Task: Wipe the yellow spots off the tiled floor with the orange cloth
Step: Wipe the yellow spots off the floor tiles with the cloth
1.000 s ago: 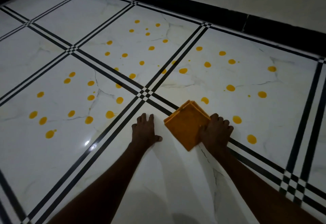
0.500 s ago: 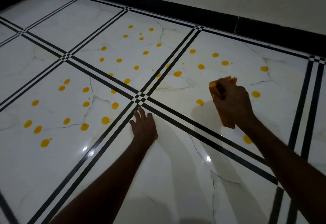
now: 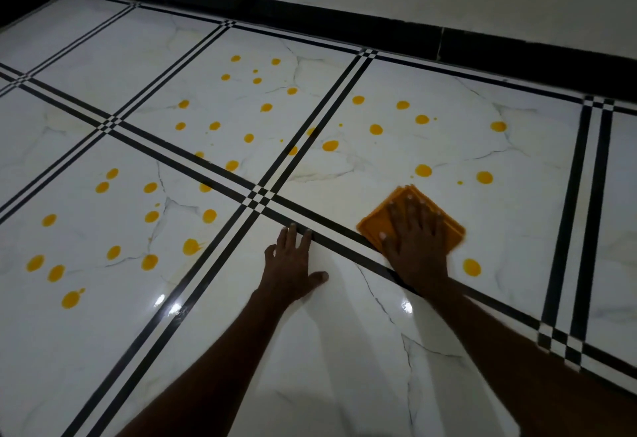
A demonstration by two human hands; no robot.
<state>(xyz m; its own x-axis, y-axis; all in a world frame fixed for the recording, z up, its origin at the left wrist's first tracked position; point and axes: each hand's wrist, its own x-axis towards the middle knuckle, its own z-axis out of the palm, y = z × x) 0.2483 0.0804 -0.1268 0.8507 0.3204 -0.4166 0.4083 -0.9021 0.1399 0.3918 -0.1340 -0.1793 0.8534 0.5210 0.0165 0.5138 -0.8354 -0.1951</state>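
The folded orange cloth (image 3: pixel 373 225) lies flat on the white tiled floor (image 3: pixel 344 350), just past a black stripe. My right hand (image 3: pixel 415 243) presses down on it, palm flat and fingers spread. My left hand (image 3: pixel 291 271) rests flat on the bare tile to the left of the cloth, holding nothing. Several yellow spots dot the tiles: one (image 3: pixel 471 267) just right of the cloth, two (image 3: pixel 423 170) (image 3: pixel 484 177) beyond it, and many more on the tiles to the left (image 3: pixel 150 261) and further back (image 3: pixel 256 81).
Black double stripes (image 3: pixel 256 199) cross the floor in a grid. A black skirting board (image 3: pixel 344 26) runs along the white wall at the back. The near tile under my arms has no spots on it.
My right hand lifted the cloth off the floor, carried it to the right and set it down flat on the spotted tile. My left hand stayed planted on the floor.
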